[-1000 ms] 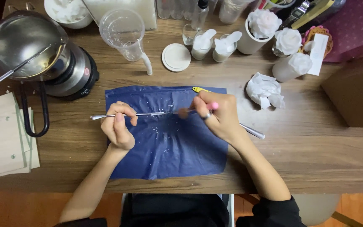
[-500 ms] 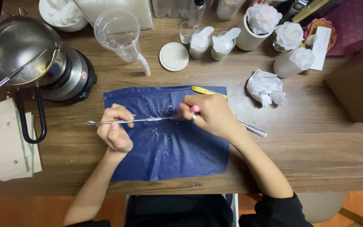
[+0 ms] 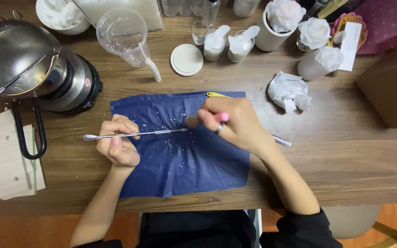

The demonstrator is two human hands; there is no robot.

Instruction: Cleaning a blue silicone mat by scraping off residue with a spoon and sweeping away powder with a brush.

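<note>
A thin metal tool [image 3: 134, 134] is held level above a dark blue sheet [image 3: 184, 160] that is spread on a wooden table [image 3: 345, 151]. The tool is pinched near its middle by the left hand [image 3: 118, 144] — thumb under, fingers curled over the shaft — so that the spoon-like end juts out to the left of the knuckles and the pointed end reaches right, over the sheet. Just past that tip, a small pink-handled brush [image 3: 207, 119] is gripped by the closed fingers of the right hand [image 3: 235, 124]; its blurred head is seen almost touching the tip, though contact cannot be confirmed. White flecks are scattered on the sheet below both tools. A silver pen [image 3: 282, 140] is partly covered by the right wrist. Behind the sheet, a clear measuring cup [image 3: 122, 34], a round white lid [image 3: 187, 59] and 2 small glasses with white pieces [image 3: 228, 43] are set — and at far left a steel pot [image 3: 17, 62] on a small burner.
</note>
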